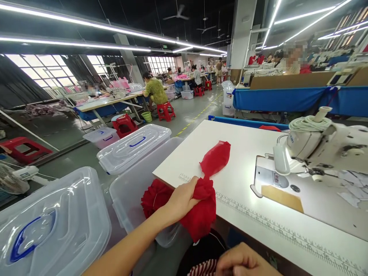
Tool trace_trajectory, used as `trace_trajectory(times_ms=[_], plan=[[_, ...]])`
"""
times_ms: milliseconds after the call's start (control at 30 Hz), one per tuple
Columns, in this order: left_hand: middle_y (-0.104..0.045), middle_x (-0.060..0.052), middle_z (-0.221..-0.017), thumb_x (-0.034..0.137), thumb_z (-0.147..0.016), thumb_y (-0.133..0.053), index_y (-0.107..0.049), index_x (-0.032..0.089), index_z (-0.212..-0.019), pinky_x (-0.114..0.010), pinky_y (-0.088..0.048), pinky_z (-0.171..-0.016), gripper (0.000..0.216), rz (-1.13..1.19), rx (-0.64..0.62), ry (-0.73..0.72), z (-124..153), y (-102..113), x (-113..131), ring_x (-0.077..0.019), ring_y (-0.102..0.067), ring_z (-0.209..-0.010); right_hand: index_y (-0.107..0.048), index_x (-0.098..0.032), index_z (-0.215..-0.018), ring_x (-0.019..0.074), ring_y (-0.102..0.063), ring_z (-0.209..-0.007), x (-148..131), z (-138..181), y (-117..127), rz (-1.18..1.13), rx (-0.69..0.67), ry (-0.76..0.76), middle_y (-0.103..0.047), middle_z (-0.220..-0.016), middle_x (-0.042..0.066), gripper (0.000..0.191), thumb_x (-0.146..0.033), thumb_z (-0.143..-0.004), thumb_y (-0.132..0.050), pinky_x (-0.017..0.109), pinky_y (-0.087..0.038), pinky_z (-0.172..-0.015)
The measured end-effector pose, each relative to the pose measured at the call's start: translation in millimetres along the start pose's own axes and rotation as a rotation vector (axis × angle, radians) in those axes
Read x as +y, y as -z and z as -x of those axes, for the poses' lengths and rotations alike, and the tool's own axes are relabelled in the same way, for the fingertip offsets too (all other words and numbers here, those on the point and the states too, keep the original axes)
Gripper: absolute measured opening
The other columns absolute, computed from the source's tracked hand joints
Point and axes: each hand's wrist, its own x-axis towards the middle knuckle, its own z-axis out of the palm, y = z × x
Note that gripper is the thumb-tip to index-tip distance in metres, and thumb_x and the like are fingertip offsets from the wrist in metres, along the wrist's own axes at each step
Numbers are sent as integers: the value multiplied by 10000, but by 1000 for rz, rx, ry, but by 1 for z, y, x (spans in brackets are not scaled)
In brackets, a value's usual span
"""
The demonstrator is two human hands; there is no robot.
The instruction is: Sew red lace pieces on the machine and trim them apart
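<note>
My left hand [182, 201] is closed on a gathered piece of red fabric [201, 214] at the table's front edge, and part of it hangs below the edge. A smaller red fabric piece [217, 157] lies on the white table [184, 161], its narrow end meeting the held bundle. To the left of my wrist, a ruffled red bundle [156, 197] sits over the open plastic bin [126, 191]. Low in the view, my right hand [244, 260] is near my lap with its fingers curled in; whatever may be inside them is hidden.
A sewing machine [322, 142] stands on the table's right side. A printed ruler [267, 220] runs along the front edge. Lidded clear bins [135, 147] and a fan [13, 178] are at left. Beyond, a person [155, 92] sits on a red stool [166, 111].
</note>
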Motion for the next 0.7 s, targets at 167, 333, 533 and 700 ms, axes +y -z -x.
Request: trace_trajectory(times_ms=[167,333,533,700], plan=[[-634,-28,-987,310,-879,-552,-478,185,-1049,-312,-456,-835,224,399,-120,-88,43,0,-8,-192,-581,-902,-740,-168,-917,68,-204,-498,5,-17,-4,-177,334,118,-316,-535,-61,500,-643,-833,-606,242,-139,-487],[-612,-60,-1186,263,-855,-601,-498,194,-1209,-316,-449,-934,375,512,-199,-15,67,1,-25,-199,-579,-1054,-705,-149,-878,65,-155,-488,13,-38,-8,-215,404,-59,-310,-539,-77,506,-644,-778,-668,252,-94,-474],[-656,-49,-1123,144,-834,-510,-575,186,-1146,-306,-454,-918,322,428,-199,-42,82,-3,-41,-185,-603,-985,-716,-140,-912,69,-181,-504,30,-50,-2,-201,418,-170,-328,-560,-72,578,-679,-705,-701,253,-95,-484],[-674,-37,-995,144,-857,-492,-601,178,-1002,-270,-455,-848,184,365,-237,-148,84,-2,-48,-171,-606,-884,-720,-145,-942,82,-204,-522,36,-55,2,-129,420,-175,-304,-577,-68,583,-684,-724,-674,259,-102,-499]])
